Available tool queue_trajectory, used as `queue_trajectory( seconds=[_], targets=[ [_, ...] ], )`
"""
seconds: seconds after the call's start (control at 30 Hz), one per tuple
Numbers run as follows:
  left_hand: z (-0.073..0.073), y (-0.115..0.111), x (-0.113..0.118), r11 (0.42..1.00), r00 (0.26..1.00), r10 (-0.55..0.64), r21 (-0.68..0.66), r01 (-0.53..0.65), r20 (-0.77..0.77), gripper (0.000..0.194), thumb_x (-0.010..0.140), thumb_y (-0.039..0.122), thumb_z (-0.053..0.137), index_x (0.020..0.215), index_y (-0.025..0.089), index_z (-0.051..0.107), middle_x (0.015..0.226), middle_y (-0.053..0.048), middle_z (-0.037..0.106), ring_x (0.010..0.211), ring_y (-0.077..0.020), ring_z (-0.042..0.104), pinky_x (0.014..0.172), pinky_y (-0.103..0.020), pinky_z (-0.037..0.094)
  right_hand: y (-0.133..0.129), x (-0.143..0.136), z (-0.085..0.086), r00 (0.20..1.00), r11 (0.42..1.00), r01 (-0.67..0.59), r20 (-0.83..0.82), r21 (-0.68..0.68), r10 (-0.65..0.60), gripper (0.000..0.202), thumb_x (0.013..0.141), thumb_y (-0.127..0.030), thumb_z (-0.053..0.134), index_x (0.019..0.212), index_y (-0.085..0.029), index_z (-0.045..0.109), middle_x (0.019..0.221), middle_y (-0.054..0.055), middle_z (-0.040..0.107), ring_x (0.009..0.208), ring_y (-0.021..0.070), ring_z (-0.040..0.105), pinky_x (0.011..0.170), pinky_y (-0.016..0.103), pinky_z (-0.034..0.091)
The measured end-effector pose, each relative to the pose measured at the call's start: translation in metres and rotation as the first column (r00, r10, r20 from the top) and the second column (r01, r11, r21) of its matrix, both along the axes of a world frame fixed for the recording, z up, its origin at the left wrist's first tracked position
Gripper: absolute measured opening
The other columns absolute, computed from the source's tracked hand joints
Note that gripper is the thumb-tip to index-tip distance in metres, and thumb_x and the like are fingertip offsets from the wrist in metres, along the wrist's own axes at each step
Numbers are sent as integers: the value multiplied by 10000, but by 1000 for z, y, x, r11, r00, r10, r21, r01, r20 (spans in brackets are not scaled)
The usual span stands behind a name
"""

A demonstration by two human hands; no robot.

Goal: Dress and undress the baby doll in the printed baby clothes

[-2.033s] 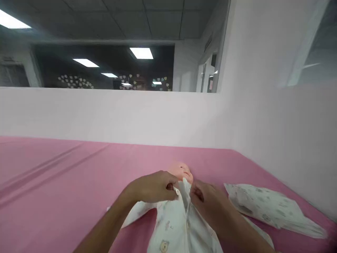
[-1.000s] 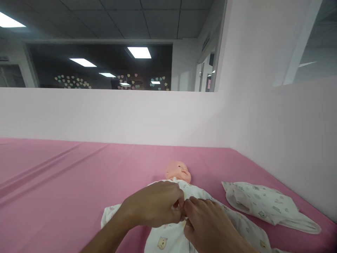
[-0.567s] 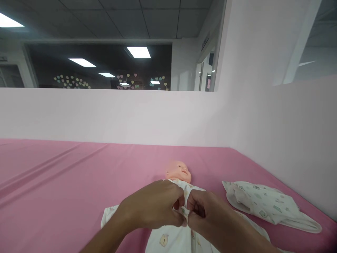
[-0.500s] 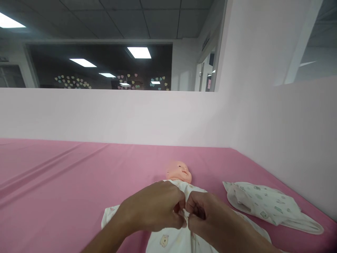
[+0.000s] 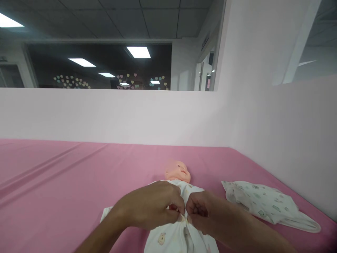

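A baby doll (image 5: 178, 171) lies on its back, its head away from me, dressed in a white printed baby outfit (image 5: 164, 240) with small bear figures. Over the doll's middle, my left hand (image 5: 160, 203) pinches one edge of the outfit's front opening. Close beside it, my right hand (image 5: 205, 212) pinches the opposite edge, fingertips nearly touching the left ones. Cloth bunches between the two pinches, and a small gap shows in the front below them. Any fastener there is hidden by my fingers. One white sleeve sticks out to the left beneath my left forearm.
A folded white printed cloth (image 5: 272, 202) lies to the right of the doll. Pink sheeting (image 5: 65, 189) covers the surface, with creases at the left. White walls (image 5: 113, 116) rise behind and at the right, with windows above.
Both hands stay at the front opening. My fingertips have drawn the cloth edges tighter together, and my right forearm has dropped slightly. The doll remains in place.
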State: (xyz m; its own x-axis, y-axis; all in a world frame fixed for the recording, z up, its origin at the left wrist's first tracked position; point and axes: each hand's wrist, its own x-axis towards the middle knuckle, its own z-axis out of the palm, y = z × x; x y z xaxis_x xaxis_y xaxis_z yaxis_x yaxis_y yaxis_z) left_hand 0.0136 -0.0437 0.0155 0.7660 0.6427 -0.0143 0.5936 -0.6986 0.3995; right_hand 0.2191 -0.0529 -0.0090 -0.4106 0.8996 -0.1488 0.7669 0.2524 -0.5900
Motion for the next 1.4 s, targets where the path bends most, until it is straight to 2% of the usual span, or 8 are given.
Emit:
queue_trajectory(
  seconds=[0.37, 0.5, 0.7, 0.93, 1.03, 1.13, 1.23, 1.4],
  targets=[
    [-8, 19, -7, 951, 992, -40, -298, 75, 122, 209, 844, 254, 554, 974, 207, 711, 922, -11, 676, 794, -132, 574, 704, -227, 427, -3, 0, -12, 999, 989, -32, 47, 146, 26, 115, 759, -141, 410, 661, -202, 410, 591, -53, 394, 533, 84, 302, 430, 225, 190],
    [-6, 18, -7, 941, 992, -25, -333, 66, 126, 226, 847, 238, 545, 985, 220, 723, 930, -15, 688, 820, -143, 584, 722, -233, 440, -5, -4, -9, 999, 990, -17, 54, 138, 9, 92, 736, -171, 469, 658, -200, 432, 612, -50, 452, 534, 81, 339, 433, 226, 196],
    [-7, 21, -10, 952, 993, 27, -306, 10, 116, 174, 815, 232, 565, 917, 201, 702, 895, 0, 669, 792, -131, 572, 721, -234, 431, -2, -6, -9, 999, 997, -33, -9, 71, 33, 156, 797, -208, 439, 647, -196, 399, 595, -51, 346, 522, 86, 262, 422, 251, 165],
    [-7, 24, -14, 936, 994, 80, -348, -48, 79, 198, 856, 310, 502, 719, 177, 556, 722, 28, 538, 649, -97, 461, 598, -232, 352, 10, -13, -23, 985, 941, 147, 45, 305, -168, 159, 861, -327, 462, 795, -203, 536, 802, 8, 592, 700, 149, 501, 582, 269, 276],
    [-16, 23, -5, 939, 969, 249, -247, -240, 6, 346, 881, 439, 446, 650, 183, 422, 644, 25, 452, 554, -95, 355, 508, -258, 264, 17, -19, -33, 977, 916, 174, 51, 360, -206, 181, 880, -354, 447, 827, -192, 507, 856, 33, 604, 749, 175, 530, 618, 285, 275],
    [-30, 23, 7, 895, 895, 444, -25, -445, -37, 274, 866, 409, 427, 695, 203, 368, 662, 13, 494, 555, -122, 384, 495, -269, 248, 22, -21, -40, 981, 917, 159, 47, 366, -189, 107, 867, -249, 424, 793, -190, 473, 842, 25, 600, 728, 162, 524, 611, 283, 259],
    [-40, 22, 17, 877, 875, 480, 39, -479, -67, 83, 819, 290, 432, 808, 214, 401, 765, -22, 599, 645, -176, 513, 524, -272, 279, 25, -19, -44, 992, 931, 103, 27, 350, -120, 121, 806, -137, 416, 867, -188, 508, 906, 24, 619, 763, 155, 532, 623, 275, 265],
    [-43, 25, 22, 887, 883, 461, 48, -459, -84, 174, 771, 217, 435, 943, 213, 412, 794, -39, 614, 665, -197, 550, 518, -269, 279, 34, -11, -40, 992, 943, 85, 64, 322, -111, 312, 743, -81, 403, 990, -201, 549, 907, 21, 638, 770, 161, 530, 645, 277, 272]
  ],
)
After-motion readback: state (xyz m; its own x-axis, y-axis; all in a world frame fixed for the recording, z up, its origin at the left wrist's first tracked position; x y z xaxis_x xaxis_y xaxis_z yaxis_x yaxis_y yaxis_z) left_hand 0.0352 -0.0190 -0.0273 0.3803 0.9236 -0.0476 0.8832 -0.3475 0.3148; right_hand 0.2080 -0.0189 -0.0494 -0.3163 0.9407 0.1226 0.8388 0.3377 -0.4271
